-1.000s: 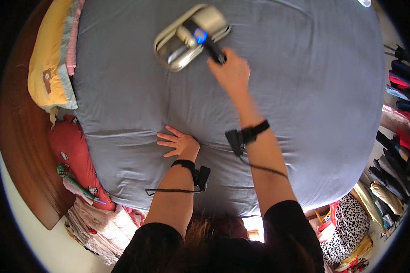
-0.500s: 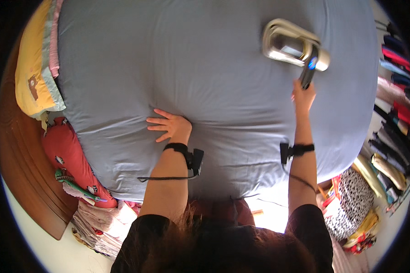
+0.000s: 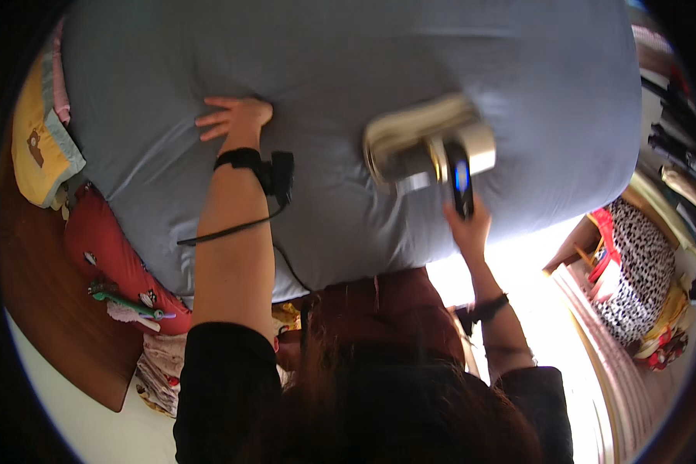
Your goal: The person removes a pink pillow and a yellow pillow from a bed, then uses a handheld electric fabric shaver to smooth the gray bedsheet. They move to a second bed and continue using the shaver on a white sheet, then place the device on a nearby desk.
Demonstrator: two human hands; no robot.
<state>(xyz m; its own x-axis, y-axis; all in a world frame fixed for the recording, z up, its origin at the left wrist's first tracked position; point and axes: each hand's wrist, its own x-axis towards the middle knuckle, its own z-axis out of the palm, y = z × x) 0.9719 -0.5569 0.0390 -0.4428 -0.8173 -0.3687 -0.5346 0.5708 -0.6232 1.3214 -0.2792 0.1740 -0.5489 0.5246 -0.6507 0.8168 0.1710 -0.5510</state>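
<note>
At the lower edge are two black sleeves, with dark red trousers between them. Two black straps circle the wrists, one on each. The right grip, nearest the bed's near edge, is closed around the dark handle of one handheld cleaner, slightly blurred, with a blue light on it. The cleaner lies over the grey sheet, to the right of the other hand. That left grip has its fingers spread apart, palm down on the sheet, holding nothing.

Bare sheet lies between the hands and beyond the cleaner; more runs right to the bed's rounded side edge. On the left edge sit one red pillow and, farther along, one yellow pillow, both beside a brown wooden headboard.
</note>
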